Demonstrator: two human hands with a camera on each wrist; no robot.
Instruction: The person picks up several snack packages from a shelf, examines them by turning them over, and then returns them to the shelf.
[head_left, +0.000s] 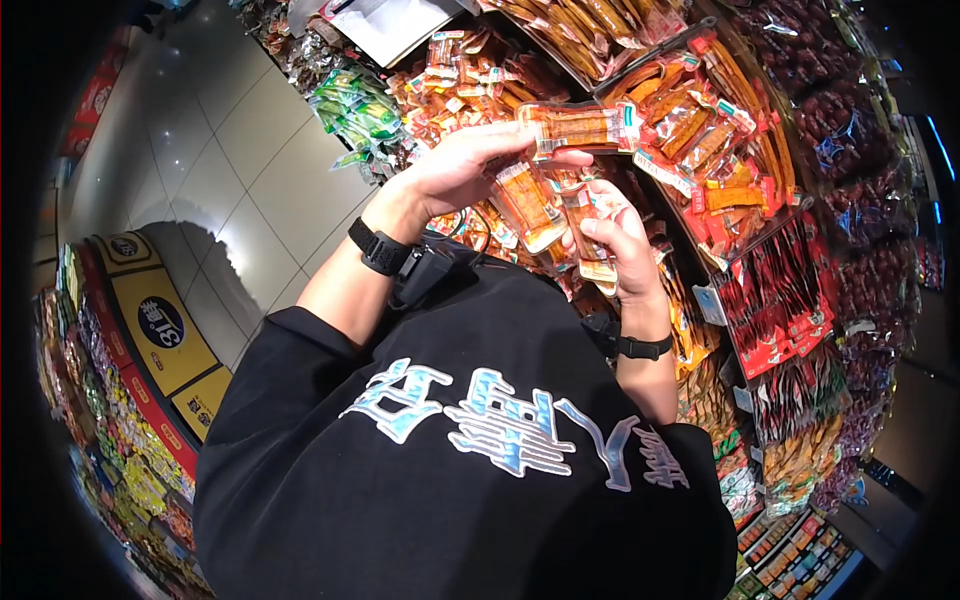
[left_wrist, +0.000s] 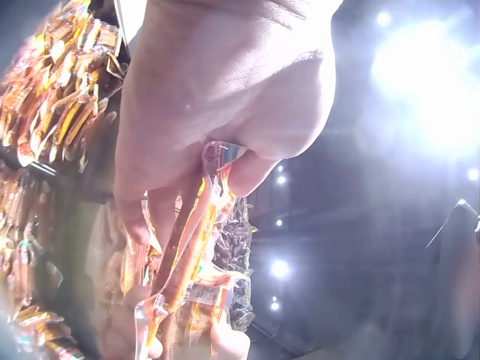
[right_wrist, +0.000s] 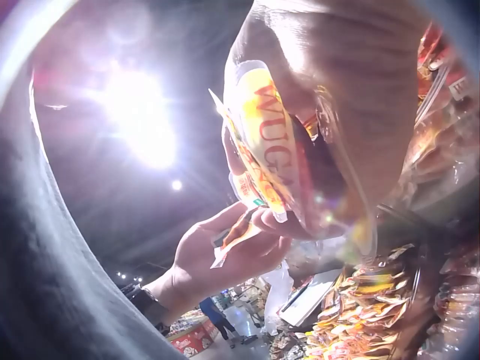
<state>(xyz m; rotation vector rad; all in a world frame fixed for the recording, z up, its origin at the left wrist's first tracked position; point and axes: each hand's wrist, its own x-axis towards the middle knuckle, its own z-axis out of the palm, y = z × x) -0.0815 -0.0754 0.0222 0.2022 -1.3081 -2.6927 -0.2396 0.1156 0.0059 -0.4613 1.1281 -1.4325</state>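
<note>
My left hand (head_left: 455, 172) grips a clear vacuum-sealed snack packet (head_left: 582, 130), its brown strips showing through the film. A second packet (head_left: 525, 207) hangs just under the left fingers, overlapped by them in the head view. In the left wrist view, a packet (left_wrist: 196, 232) runs down from between thumb and fingers. Close beside it, my right hand (head_left: 622, 238) pinches another packet (head_left: 588, 225) between thumb and fingers. The right wrist view shows yellow film with red letters on that packet (right_wrist: 262, 139). Both hands are near each other, above the snack bins.
Bins of similar orange-brown packets (head_left: 690, 130) slope away in front. Green-wrapped snacks (head_left: 355, 112) lie left of them, red packets (head_left: 780, 310) to the right. Tiled floor (head_left: 225, 160) stretches to the left, beside a yellow-fronted display (head_left: 150, 300). A person in blue (right_wrist: 214, 311) stands far off.
</note>
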